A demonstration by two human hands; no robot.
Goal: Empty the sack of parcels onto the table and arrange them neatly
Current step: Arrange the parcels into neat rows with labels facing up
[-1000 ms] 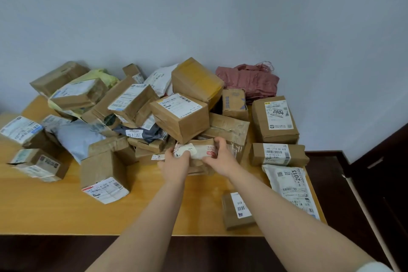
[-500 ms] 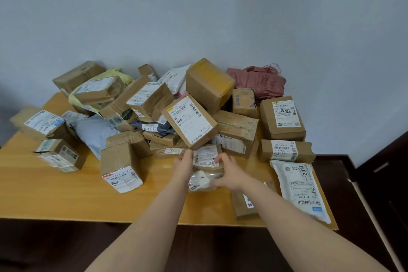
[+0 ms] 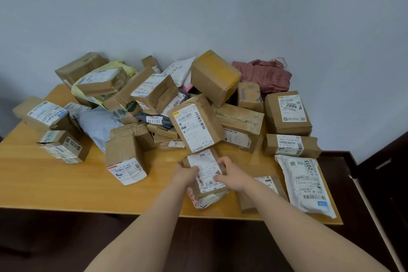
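the left hand (image 3: 185, 175) and right hand (image 3: 233, 178) clamp the two long sides of a small brown parcel (image 3: 204, 171), fingers curled over its edges. it sits near the front edge of the table (image 3: 66, 183), on a soft white packet (image 3: 205, 200), long axis running away from the person. the laid-out white mailer (image 3: 306, 185) lies to its right, nearer the right hand.

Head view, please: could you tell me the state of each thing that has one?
Small labelled parcel: held label up between both hands.
Left hand: grips the parcel's left side.
Right hand: grips its right side.
Sack: crumpled, looks empty.
Parcel heap: jumbled, not yet arranged.
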